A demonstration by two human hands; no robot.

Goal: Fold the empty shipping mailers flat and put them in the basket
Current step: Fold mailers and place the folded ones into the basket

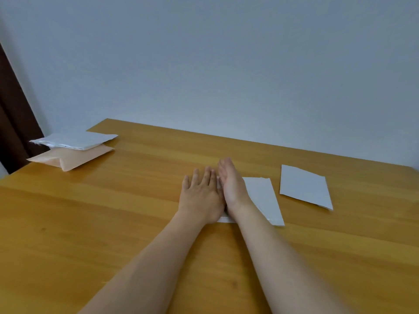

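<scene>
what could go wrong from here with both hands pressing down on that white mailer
1. The pressed mailer could slide on the glossy table under the left hand and right hand, skewing the crease.
2. The stacked white mailer and peach mailer seem to overhang the far left table edge, so a jolt might drop them.

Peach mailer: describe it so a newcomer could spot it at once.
Start at the wooden table and go to its far left corner, where two mailers lie stacked. The peach mailer is the bottom one, under a white mailer; it alone is not white.
</scene>
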